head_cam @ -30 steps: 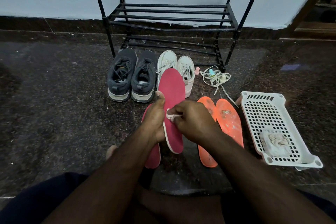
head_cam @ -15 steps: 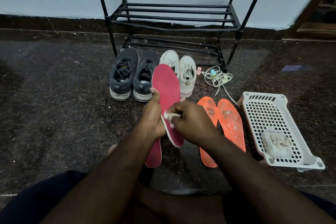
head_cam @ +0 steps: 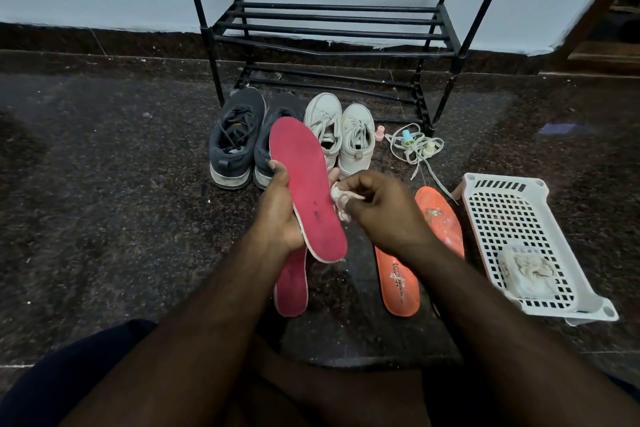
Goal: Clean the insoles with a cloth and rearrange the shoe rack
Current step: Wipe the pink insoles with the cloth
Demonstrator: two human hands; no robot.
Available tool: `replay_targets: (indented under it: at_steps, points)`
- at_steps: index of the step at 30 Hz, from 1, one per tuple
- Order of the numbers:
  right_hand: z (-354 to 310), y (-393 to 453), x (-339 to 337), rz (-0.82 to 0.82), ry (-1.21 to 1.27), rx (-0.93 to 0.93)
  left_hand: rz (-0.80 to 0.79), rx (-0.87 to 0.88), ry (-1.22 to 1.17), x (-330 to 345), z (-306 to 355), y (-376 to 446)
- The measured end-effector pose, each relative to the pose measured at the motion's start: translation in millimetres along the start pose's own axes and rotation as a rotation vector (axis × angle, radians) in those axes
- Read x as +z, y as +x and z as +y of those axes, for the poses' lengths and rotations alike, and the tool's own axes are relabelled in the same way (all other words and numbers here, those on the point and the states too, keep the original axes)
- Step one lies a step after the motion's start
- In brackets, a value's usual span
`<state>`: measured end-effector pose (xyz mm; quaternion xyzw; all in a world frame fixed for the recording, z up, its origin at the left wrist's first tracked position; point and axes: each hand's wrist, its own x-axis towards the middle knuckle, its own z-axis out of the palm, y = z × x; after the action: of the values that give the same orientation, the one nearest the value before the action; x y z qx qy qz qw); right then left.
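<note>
My left hand (head_cam: 278, 210) grips a red insole (head_cam: 304, 184) by its left edge and holds it tilted above the floor. My right hand (head_cam: 377, 208) pinches a small white cloth (head_cam: 341, 199) just off the insole's right edge. A second red insole (head_cam: 292, 284) lies on the floor below it. Two orange insoles (head_cam: 398, 282) lie to the right, partly hidden by my right forearm. The black shoe rack (head_cam: 329, 35) stands at the wall with bare shelves.
A pair of dark sneakers (head_cam: 235, 146) and a pair of white sneakers (head_cam: 346, 135) stand in front of the rack. Loose laces (head_cam: 415, 149) lie beside them. A white perforated basket (head_cam: 519, 236) holding a crumpled cloth (head_cam: 530, 270) sits at the right.
My right hand has slid the cloth off the insole's face to its right edge. The held insole has tipped further left and shows more of its surface.
</note>
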<state>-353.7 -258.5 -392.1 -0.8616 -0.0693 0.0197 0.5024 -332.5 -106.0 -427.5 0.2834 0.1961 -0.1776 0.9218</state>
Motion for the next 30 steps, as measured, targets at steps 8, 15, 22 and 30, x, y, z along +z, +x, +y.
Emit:
replay_targets:
  at_steps: [8, 15, 22, 30]
  points:
    - [1.8, -1.1, 12.7, 0.141, -0.096, -0.073, -0.05, -0.015, 0.081, 7.0, -9.1, -9.0]
    - [-4.3, -6.0, 20.1, 0.014, -0.443, -0.205, -0.017, -0.078, 0.015, 7.2, -24.5, -8.5]
    - [-22.3, -17.3, 12.4, -0.233, -0.412, -0.041, 0.039, -0.032, 0.045, 6.9, -19.5, -0.2]
    - [-14.0, -22.7, 25.3, -0.22, -0.337, -0.014, 0.079, 0.041, 0.049, 3.4, -19.1, 3.8]
